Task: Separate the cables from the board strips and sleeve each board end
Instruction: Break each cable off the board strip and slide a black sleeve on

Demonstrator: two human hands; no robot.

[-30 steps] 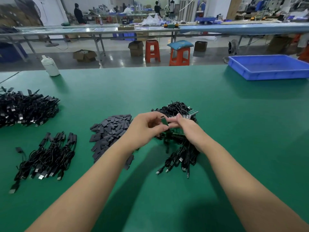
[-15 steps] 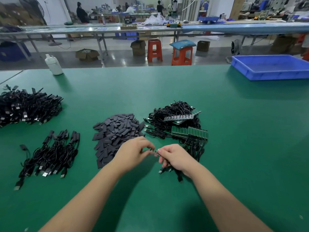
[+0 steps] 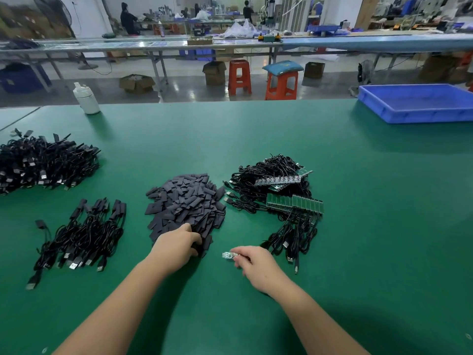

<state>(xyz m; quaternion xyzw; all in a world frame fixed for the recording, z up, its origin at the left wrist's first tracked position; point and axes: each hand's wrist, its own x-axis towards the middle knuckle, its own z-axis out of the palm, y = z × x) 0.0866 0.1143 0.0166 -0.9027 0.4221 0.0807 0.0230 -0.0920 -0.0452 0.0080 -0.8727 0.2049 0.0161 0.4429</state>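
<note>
Where the work lies: a green surface (image 3: pixel 256 129) runs across the whole view
Blue tray (image 3: pixel 419 102): far right of the surface, well apart from the piles
Large cable heap (image 3: pixel 43 162): black cables at the far left
Smaller cable bundle (image 3: pixel 82 237): nearer, below that heap, plugs toward the near edge
Sleeve pile (image 3: pixel 184 201): dark flat sleeves at the middle
Board strips (image 3: pixel 294 202): green, on a tangle of black cables just right of the sleeve pile
White bottle (image 3: pixel 85 98): upright at the far left edge
Left hand (image 3: pixel 176 245): fingers curled into the near edge of the sleeve pile, gripping sleeves
Right hand (image 3: pixel 258 265): pinching a single small board (image 3: pixel 229 255), held just beside the sleeve pile
</note>
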